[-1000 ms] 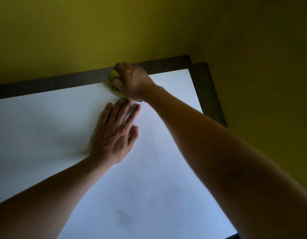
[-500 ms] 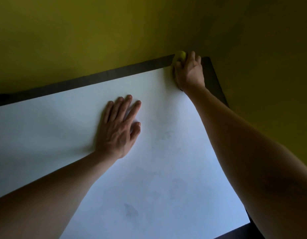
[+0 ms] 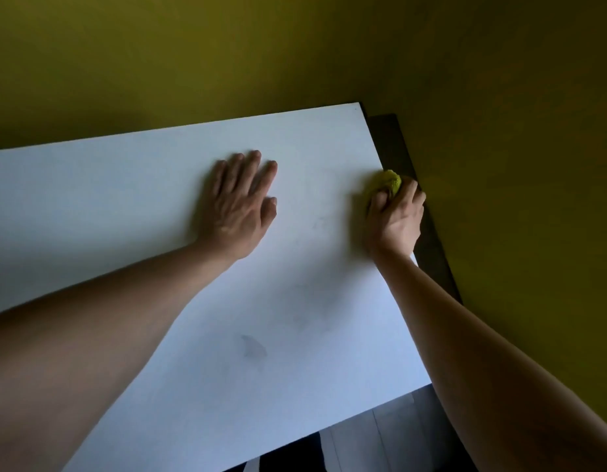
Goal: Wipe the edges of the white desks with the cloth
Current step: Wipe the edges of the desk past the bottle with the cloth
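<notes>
Two arms: both bare forearms enter from the bottom of the frame, the left from the lower left and the right from the lower right, reaching up and away over the desk.
Floor: a strip of pale floor (image 3: 380, 434) shows at the bottom right of the frame, below the desk's near edge, with dark shapes beside it (too dim to name).
Desk: the white desk (image 3: 142, 206) fills the middle of the frame; a faint grey smudge (image 3: 252, 349) lies on its top, in the lower middle.
Left hand: the left hand (image 3: 239, 206) lies palm down on the desk top near the centre of the frame, fingers straight and slightly spread, holding nothing.
Right hand: the right hand (image 3: 395, 218) sits at the desk's right edge, right of centre, its fingers curled round the cloth and pressing it against that edge.
Cloth: the yellow-green cloth (image 3: 390, 182) is bunched into a wad that pokes out above the right hand's fingertips, touching the desk's right edge.
Dark strip: a dark strip (image 3: 392, 144) runs along the desk's right side, between desk and wall (what it is I cannot tell).
Wall: an olive-yellow wall (image 3: 227, 56) fills the top and right of the frame, meeting in a corner at the upper right.
</notes>
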The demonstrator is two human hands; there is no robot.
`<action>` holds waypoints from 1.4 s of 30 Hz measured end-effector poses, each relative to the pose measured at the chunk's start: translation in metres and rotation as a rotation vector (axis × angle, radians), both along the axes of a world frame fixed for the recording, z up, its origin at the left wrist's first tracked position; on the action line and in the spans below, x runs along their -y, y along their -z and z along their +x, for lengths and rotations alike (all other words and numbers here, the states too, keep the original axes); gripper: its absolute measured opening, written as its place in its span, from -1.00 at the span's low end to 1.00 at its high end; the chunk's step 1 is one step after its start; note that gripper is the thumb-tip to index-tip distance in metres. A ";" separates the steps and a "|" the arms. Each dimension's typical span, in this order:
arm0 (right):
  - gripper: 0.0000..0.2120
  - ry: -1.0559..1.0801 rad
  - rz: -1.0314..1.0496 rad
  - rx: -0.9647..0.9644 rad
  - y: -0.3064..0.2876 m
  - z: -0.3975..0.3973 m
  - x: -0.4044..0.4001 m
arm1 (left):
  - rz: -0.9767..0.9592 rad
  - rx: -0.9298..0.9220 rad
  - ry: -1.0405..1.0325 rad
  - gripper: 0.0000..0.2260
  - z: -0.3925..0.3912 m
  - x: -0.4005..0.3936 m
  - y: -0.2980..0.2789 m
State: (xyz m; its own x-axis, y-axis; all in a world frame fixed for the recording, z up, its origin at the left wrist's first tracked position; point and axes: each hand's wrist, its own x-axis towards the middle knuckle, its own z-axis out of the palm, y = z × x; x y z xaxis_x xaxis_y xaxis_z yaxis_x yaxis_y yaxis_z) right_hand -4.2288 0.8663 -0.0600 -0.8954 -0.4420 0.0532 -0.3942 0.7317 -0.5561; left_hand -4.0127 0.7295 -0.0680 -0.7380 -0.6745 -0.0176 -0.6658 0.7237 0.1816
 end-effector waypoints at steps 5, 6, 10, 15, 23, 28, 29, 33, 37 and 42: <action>-0.52 -0.011 0.007 -0.001 0.002 -0.001 -0.001 | 0.044 0.058 -0.052 -0.46 0.029 -0.050 -0.012; -0.50 -0.014 0.002 0.010 0.001 -0.002 -0.002 | 0.048 0.060 -0.057 -0.46 0.037 -0.065 -0.015; -0.41 -0.136 0.052 0.055 -0.007 -0.002 -0.019 | 0.117 0.084 -0.150 -0.45 0.056 -0.122 -0.028; -0.61 -0.190 0.193 0.092 -0.025 0.013 -0.083 | 0.338 0.158 -0.274 -0.40 0.052 -0.180 -0.055; -0.69 -0.299 -0.112 0.334 -0.106 0.037 -0.160 | 0.740 -0.108 -0.314 -0.61 0.037 -0.229 -0.112; -0.72 -0.242 -0.391 0.707 -0.168 0.069 -0.168 | 1.065 -0.429 -0.433 -0.37 0.014 -0.242 -0.152; -0.73 -0.265 -0.437 0.772 -0.175 0.074 -0.169 | 1.119 -0.485 -0.456 -0.33 0.009 -0.242 -0.159; -0.66 -0.496 -0.466 0.855 -0.187 0.084 -0.174 | 1.117 -0.680 -0.533 -0.53 0.005 -0.236 -0.185; -0.54 -0.776 -0.282 0.692 -0.180 0.066 -0.176 | 1.086 -0.756 -0.445 -0.71 0.016 -0.225 -0.209; -0.61 -0.942 -0.156 0.410 -0.182 0.049 -0.162 | 1.107 -0.757 -0.496 -0.67 0.033 -0.210 -0.227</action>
